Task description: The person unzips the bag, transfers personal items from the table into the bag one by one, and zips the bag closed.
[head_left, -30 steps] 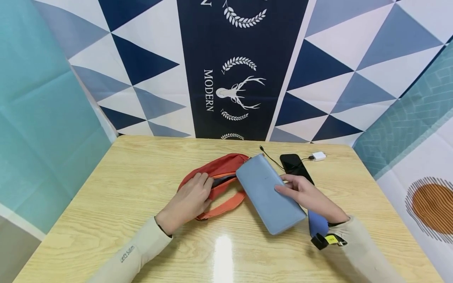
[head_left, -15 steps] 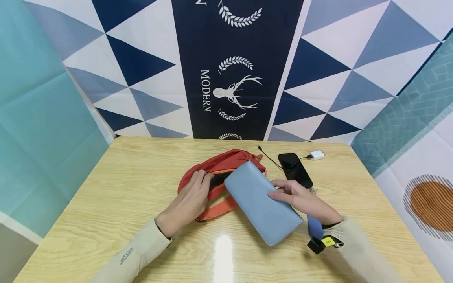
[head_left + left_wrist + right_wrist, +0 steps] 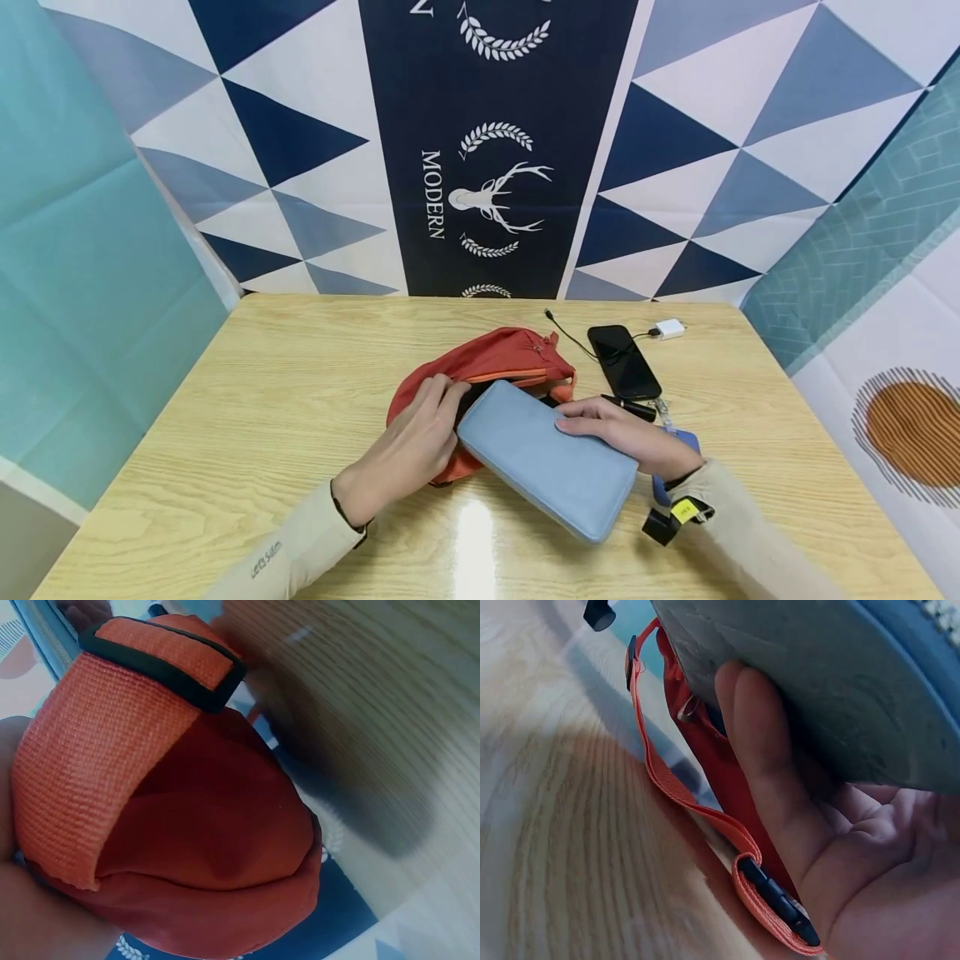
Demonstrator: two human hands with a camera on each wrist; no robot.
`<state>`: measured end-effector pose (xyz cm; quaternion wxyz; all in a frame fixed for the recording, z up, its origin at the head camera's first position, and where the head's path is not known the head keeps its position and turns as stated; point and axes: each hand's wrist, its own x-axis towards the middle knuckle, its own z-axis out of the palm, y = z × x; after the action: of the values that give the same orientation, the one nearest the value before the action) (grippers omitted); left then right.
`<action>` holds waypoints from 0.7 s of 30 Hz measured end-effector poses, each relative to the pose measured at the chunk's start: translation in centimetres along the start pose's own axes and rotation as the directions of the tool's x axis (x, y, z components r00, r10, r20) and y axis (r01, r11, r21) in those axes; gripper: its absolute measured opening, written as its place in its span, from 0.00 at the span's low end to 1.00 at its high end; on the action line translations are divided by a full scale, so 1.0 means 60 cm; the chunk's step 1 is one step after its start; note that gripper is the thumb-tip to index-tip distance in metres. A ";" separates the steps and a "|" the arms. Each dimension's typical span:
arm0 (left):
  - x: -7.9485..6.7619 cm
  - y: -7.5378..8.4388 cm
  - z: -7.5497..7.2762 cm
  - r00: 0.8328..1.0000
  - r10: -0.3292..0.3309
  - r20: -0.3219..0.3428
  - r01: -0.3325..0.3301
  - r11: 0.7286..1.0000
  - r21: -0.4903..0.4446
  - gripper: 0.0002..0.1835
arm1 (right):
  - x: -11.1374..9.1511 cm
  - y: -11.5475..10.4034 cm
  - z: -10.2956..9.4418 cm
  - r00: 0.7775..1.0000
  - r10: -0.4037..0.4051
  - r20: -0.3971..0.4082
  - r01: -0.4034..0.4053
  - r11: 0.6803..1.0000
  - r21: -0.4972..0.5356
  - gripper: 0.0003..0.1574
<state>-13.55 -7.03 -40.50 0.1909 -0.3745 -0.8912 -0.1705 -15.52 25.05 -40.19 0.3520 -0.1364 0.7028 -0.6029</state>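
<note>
So we've got the light-blue zip wallet [image 3: 543, 458] between our hands, its long axis slanting from far left to near right. That's the key bit: its left end overlaps the dark mouth of the red waist bag [image 3: 480, 358], lying right by our left hand [image 3: 420, 437]. The right hand [image 3: 618, 433] is the one on it, pinching the far right edge, thumb on top and fingers underneath. Our left hand grips the bag's left part at the opening; we can't tell if it touches the wallet too.

Past the bag, the far right of the desk [image 3: 292, 367] has a black phone [image 3: 624, 368] with a charging cable [image 3: 573, 335] over it and a white charger plug [image 3: 669, 328]. A blue item [image 3: 686, 437] is half hidden by our right wrist, no idea what it is. The bag's inside is too dark to make out, and our left thumb is hidden from the head view.
</note>
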 end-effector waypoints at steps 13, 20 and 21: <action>-0.004 0.008 -0.006 0.999 -0.020 0.048 0.020 1.000 0.010 0.28 | 0.009 0.007 -0.018 0.978 0.104 -0.182 -0.077 0.986 0.149 0.42; -0.002 0.007 -0.003 0.997 -0.022 0.072 0.021 1.000 0.014 0.25 | 0.017 0.010 -0.018 0.967 0.104 -0.231 -0.070 0.987 0.148 0.42; -0.003 0.007 -0.002 0.997 -0.023 0.079 0.021 1.000 0.016 0.25 | 0.018 0.011 -0.017 0.966 0.106 -0.234 -0.073 0.986 0.147 0.41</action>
<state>-13.10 -6.90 -40.39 0.1565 -0.3696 -0.9034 -0.1509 -16.84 25.32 -41.15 0.2994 -0.0056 0.7029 -0.6452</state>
